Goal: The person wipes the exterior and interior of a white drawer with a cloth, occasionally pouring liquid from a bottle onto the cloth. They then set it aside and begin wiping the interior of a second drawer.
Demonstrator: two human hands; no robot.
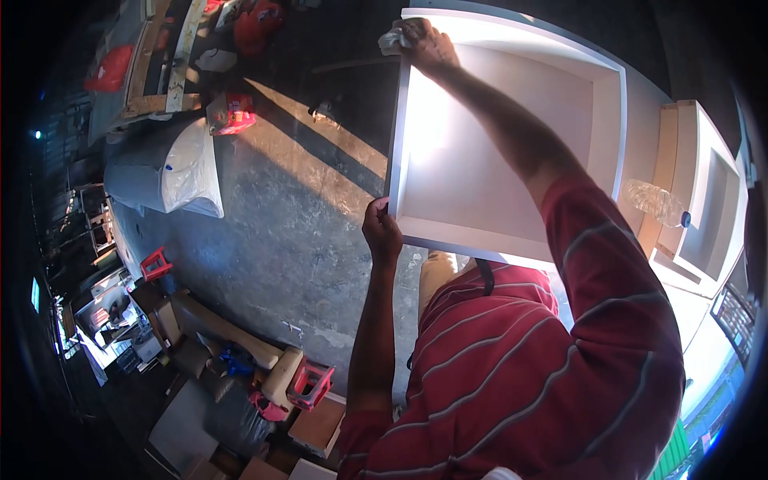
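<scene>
A white open box (pixel 512 152), like a drawer or cabinet carcass, stands in front of me with its hollow side facing up. My left hand (pixel 382 230) is closed around its near left corner, thumb at the rim. At the far left corner, my right hand (pixel 430 46) presses a crumpled white cloth or wad of paper (pixel 392 40) against the edge. The right arm reaches across the inside of the box. Strong light falls on its left inner part.
A clear plastic bottle (pixel 656 203) lies to the right, by another pale wooden frame (pixel 708 192). Left on the concrete floor (pixel 272 216) are a plastic-wrapped grey piece (pixel 164 172) and a red bag (pixel 232 114). Red stools (pixel 310 384) and furniture parts lie lower left.
</scene>
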